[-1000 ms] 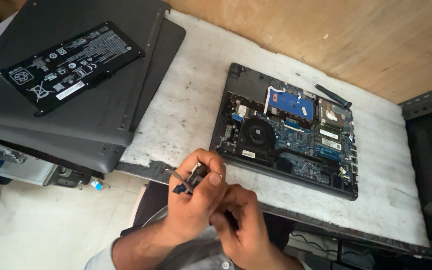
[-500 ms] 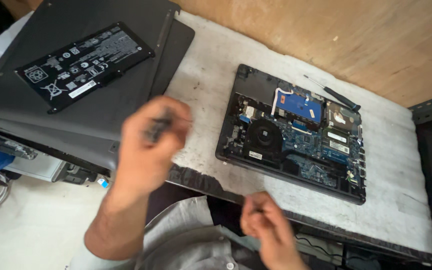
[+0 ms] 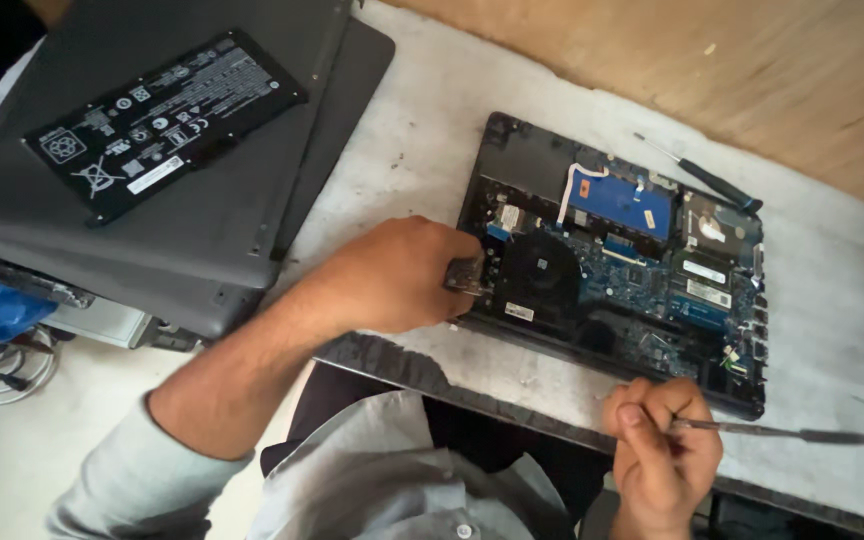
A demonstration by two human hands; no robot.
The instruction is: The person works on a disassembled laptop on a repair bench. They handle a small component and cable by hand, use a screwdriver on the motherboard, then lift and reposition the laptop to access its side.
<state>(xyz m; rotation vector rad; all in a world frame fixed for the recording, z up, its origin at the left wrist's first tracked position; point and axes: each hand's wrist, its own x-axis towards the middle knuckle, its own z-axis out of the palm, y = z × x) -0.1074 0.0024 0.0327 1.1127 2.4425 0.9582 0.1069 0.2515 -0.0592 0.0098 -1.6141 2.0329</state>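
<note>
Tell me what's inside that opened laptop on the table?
Inside the opened laptop you can see a round black fan, a blue board and green circuit parts. The left hand covers its near left corner, so what lies there cannot be seen.

An opened dark grey laptop base (image 3: pixel 612 270) lies flat on the white bench (image 3: pixel 422 150) with its cover off, baring a blue circuit board, a round black fan and a blue rectangular module. A small grey metal part (image 3: pixel 464 275) is pinched in the fingers of the left hand (image 3: pixel 392 275), right at the base's left edge beside the fan. A thin grey metal pry tool (image 3: pixel 767 431), held in the right hand (image 3: pixel 657 450), points rightward just off the base's near edge.
</note>
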